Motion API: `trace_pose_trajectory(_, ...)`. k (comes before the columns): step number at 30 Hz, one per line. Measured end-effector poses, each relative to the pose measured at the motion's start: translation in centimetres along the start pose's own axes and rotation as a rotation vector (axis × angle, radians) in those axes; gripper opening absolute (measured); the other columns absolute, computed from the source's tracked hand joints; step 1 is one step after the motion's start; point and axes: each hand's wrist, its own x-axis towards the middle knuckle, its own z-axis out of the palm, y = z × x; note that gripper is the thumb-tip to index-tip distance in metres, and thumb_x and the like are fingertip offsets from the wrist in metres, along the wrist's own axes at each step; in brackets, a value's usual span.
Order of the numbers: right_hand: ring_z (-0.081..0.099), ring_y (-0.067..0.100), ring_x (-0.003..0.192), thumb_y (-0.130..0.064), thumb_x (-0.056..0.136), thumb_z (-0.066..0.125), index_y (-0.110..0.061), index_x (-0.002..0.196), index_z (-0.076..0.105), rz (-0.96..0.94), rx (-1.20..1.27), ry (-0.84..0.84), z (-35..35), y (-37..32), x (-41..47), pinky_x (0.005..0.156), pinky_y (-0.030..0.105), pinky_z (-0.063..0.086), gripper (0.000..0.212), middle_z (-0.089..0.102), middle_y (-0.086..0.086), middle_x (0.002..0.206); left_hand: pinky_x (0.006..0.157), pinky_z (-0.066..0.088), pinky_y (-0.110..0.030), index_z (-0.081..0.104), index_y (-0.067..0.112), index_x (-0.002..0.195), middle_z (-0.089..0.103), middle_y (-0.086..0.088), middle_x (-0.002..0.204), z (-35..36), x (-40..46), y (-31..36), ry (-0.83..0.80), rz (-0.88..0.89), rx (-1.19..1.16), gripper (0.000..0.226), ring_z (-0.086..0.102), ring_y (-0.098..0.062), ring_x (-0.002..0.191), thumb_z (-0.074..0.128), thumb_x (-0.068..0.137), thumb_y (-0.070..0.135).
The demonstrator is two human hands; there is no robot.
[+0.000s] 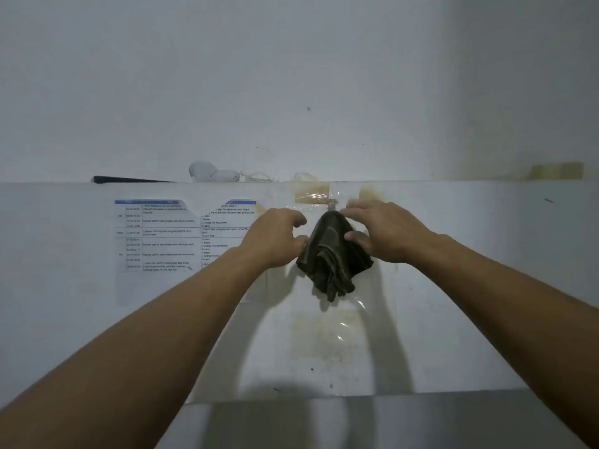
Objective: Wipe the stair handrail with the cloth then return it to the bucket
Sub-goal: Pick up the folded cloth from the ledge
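Both forearms reach out in front of me, and between them hangs the dark cloth (332, 254), bunched up against a white half-wall (453, 286). Right hand (382, 231) has its fingers (355, 236) pinching the top of the cloth; left hand (275, 238) sits just beside it, fingers curled but loose, maybe brushing the edge, hard to tell from here. Behind the cloth there's clear plastic sheeting (340, 332) taped on, and a printed schedule sheet (162, 234) off to the left. Up on the ledge: a white gadget with a cord (210, 172) and something dark and long (129, 179). No handrail or bucket in sight, so I'd say wiping and the bucket return are both left.
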Motion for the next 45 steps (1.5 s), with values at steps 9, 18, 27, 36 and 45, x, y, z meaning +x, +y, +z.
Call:
trace_pose_trajectory(9, 0.061, 0.028, 0.086, -0.022, 0.083, 0.063, -0.018, 0.104, 0.068, 0.164, 0.05, -0.027, 4.4, 2.0, 0.6, 0.074, 0.041, 0.052, 0.021, 0.069, 0.007, 0.096, 0.086, 0.053, -0.038, 0.059, 0.014, 0.124, 0.068, -0.004, 0.116, 3.4, 0.9, 0.6, 0.027, -0.124, -0.002, 0.045, 0.064, -0.024, 0.1, 0.071, 0.082, 0.026)
trace_pose_trajectory(18, 0.062, 0.032, 0.08, -0.004, 0.084, 0.061, -0.007, 0.107, 0.062, 0.216, 0.247, 0.188, 7.5, 2.6, 1.0, 0.076, 0.046, 0.055, 0.023, 0.068, 0.016, 0.094, 0.07, 0.051, -0.03, 0.068, 0.012, 0.101, 0.07, -0.007, 0.091, 5.8, 1.3, 0.7, 0.106, -0.21, -0.004, 0.015, 0.064, -0.022, 0.08, 0.065, 0.086, 0.015)
trace_pose_trajectory(27, 0.055, 0.027, 0.087, -0.015, 0.09, 0.052, -0.016, 0.107, 0.071, 0.236, 0.264, 0.443, 4.4, 3.0, 1.7, 0.071, 0.033, 0.042, 0.026, 0.062, 0.011, 0.1, 0.072, 0.055, -0.036, 0.042, 0.018, 0.097, 0.056, -0.005, 0.088, 1.7, 0.7, 0.2, 0.378, -0.229, -0.111, 0.018, 0.056, -0.02, 0.08, 0.052, 0.09, 0.004)
trace_pose_trajectory(36, 0.055, 0.029, 0.094, -0.012, 0.091, 0.054, -0.016, 0.108, 0.072, 0.043, 0.361, 0.391, 3.4, -0.8, 2.5, 0.075, 0.03, 0.04, 0.025, 0.062, 0.011, 0.104, 0.077, 0.051, -0.036, 0.05, 0.012, 0.077, 0.059, -0.008, 0.085, -3.3, -4.2, -3.0, 0.347, -0.226, -0.057, 0.019, 0.057, -0.025, 0.085, 0.05, 0.086, -0.005)
trace_pose_trajectory(45, 0.056, 0.029, 0.104, 0.0, 0.087, 0.058, -0.011, 0.107, 0.072, -0.145, 0.526, 0.078, 8.2, -10.0, 2.6, 0.097, 0.04, 0.047, 0.026, 0.062, 0.012, 0.112, 0.097, 0.043, -0.03, 0.072, 0.008, 0.094, 0.066, -0.011, 0.116, -7.1, -14.5, -9.7, 0.247, -0.451, -0.055, 0.019, 0.055, -0.026, 0.115, 0.056, 0.09, -0.002)
